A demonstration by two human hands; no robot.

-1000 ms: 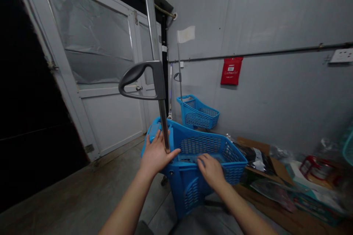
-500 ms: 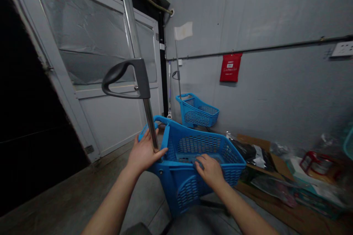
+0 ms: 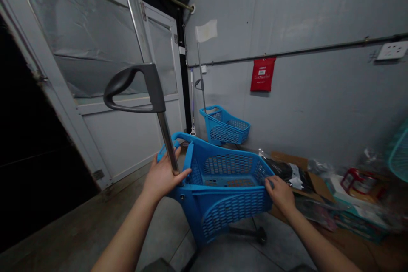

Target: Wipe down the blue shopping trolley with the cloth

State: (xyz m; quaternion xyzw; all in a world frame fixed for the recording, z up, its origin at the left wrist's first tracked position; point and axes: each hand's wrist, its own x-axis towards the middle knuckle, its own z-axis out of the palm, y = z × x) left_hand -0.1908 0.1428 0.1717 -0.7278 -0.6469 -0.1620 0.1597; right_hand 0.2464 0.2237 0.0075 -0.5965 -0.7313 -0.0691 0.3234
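A small blue plastic shopping cart [image 3: 236, 208] stands in front of me, its basket side pierced like lattice. A metal pole [image 3: 167, 140] with a dark grey grip [image 3: 153, 87] rises from its back end. At the pole's foot, my left hand [image 3: 162, 174] is closed around the cart's rear edge, thumb on one side of the pole and fingers on the other. My right hand [image 3: 280, 193] is at the basket's far right corner, fingers bent over the rim. A small greyish-blue bit shows by its fingertips, too unclear to name.
A second blue cart [image 3: 226, 125] with a white flag [image 3: 206, 30] stands by the grey wall. Right of my cart are an open cardboard box [image 3: 318, 182] and plastic-wrapped goods. A white door [image 3: 134, 136] is on the left. A red pouch [image 3: 263, 75] hangs on the wall.
My right hand has slid rightward along the basket's rim, from its middle to the far corner. My left hand has stayed at the pole's foot. The view has shifted slightly.
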